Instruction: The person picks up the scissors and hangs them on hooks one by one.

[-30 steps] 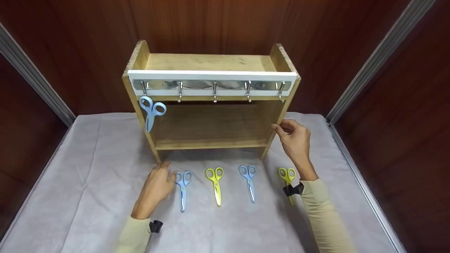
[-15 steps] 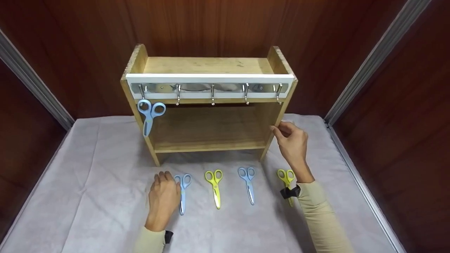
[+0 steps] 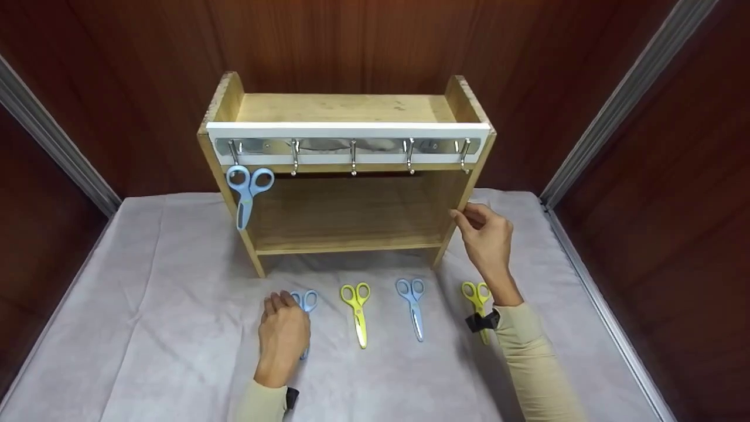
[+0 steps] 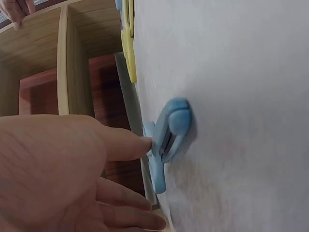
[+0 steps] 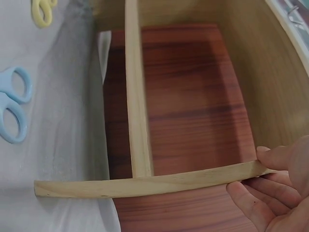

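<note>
My left hand [image 3: 284, 337] is low over the leftmost blue scissors [image 3: 307, 300] on the cloth, partly covering them. In the left wrist view its thumb touches or nearly touches these scissors [image 4: 179, 122], while the other fingers are extended beside them. With thumb and fingers, my right hand [image 3: 489, 237] pinches the right side panel [image 5: 193, 179] of a wooden shelf [image 3: 345, 106]. Another pair of blue scissors [image 3: 245, 202] hangs by one handle loop from the leftmost hook of a white-backed hook rack [image 3: 351, 130] along the shelf's top front.
Yellow scissors [image 3: 360, 322], blue scissors [image 3: 415, 313] and more yellow scissors [image 3: 477, 296] lie in a row before the shelf, handles toward it. The right wrist partly covers the last pair. Dark wooden walls [image 3: 351, 41] surround the grey cloth [image 3: 176, 328].
My left hand has left the shelf's lower left corner and moved down and right onto the leftmost blue scissors on the cloth. The right hand keeps its grip on the shelf panel.
</note>
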Demonstrator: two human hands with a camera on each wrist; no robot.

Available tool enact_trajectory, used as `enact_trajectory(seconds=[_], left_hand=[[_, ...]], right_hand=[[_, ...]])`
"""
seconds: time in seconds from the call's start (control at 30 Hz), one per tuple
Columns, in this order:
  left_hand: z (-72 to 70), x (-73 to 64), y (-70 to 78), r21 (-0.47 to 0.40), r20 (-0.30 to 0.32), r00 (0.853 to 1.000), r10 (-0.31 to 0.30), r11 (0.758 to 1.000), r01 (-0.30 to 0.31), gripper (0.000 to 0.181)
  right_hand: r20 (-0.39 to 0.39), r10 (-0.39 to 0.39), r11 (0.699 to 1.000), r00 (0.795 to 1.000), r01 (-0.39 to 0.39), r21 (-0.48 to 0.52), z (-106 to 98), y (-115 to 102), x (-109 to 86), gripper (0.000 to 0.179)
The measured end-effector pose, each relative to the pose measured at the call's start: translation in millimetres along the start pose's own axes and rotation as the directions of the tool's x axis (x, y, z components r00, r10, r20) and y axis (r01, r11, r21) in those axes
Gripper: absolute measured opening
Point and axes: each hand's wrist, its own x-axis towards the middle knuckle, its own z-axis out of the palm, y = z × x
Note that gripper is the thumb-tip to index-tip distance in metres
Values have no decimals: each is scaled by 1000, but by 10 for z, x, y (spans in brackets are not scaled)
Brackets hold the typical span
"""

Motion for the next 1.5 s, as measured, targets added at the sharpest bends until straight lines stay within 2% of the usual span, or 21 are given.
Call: enact_trajectory(seconds=[0.23, 0.47, 0.53, 0.57, 0.7, 0.77, 0.83, 0.97, 1.03, 1.1, 1.2, 1.37, 1.43, 1.5], left_hand=[[72, 1, 7, -15, 39, 999, 2, 1000, -2, 47], [74, 35, 68, 107, 40, 999, 23, 994, -27, 41], [48, 48, 100, 129, 75, 997, 21, 991, -31, 40], [26, 61, 124, 133, 111, 994, 15, 991, -30, 39], [-19, 143, 201, 140, 248, 969, -8, 990, -28, 33], [-4, 174, 228, 153, 271, 963, -16, 988, -27, 29], [16, 181, 243, 166, 236, 972, -14, 986, -26, 25], [18, 162, 256, 149, 119, 993, -20, 989, 2, 19], [-2, 167, 257, 107, 107, 994, -37, 994, 25, 17], [-35, 187, 253, 35, 134, 989, -62, 998, 58, 16], [-96, 228, 225, -63, 225, 971, -87, 993, 103, 18], [-216, 293, 114, -189, 358, 930, -83, 969, 159, 21], [-272, 325, 60, -239, 417, 906, -78, 952, 192, 22], [-329, 359, 12, -275, 483, 872, -74, 933, 231, 20]], right_hand=[[5, 17, 1000, 1000, -17, 0, -6, -7, -16, 22], [8, 12, 1000, 1000, -12, -3, -1, -19, 1, 21], [7, 5, 1000, 1000, -5, -1, -4, -25, 10, 21], [6, 3, 1000, 1000, -3, -2, -6, -28, 13, 21], [5, 1, 1000, 1000, -1, -3, -14, -23, 14, 20], [4, 6, 1000, 1000, -6, -3, -17, -18, 11, 20], [4, 5, 1000, 1000, -5, 2, -21, -14, 9, 22], [5, -1, 1000, 1000, 1, -8, -18, -11, 7, 23], [5, -1, 1000, 1000, 1, -10, -16, -10, 8, 23], [4, 3, 1000, 1000, -3, -8, -16, -9, 11, 22], [4, 9, 1000, 1000, -9, 2, -13, -10, 14, 22], [9, 14, 1000, 1000, -14, 1, -7, -10, 13, 22], [9, 15, 1000, 1000, -15, -2, -7, -11, 14, 21], [7, 15, 1000, 1000, -15, -4, -8, -11, 13, 21]])
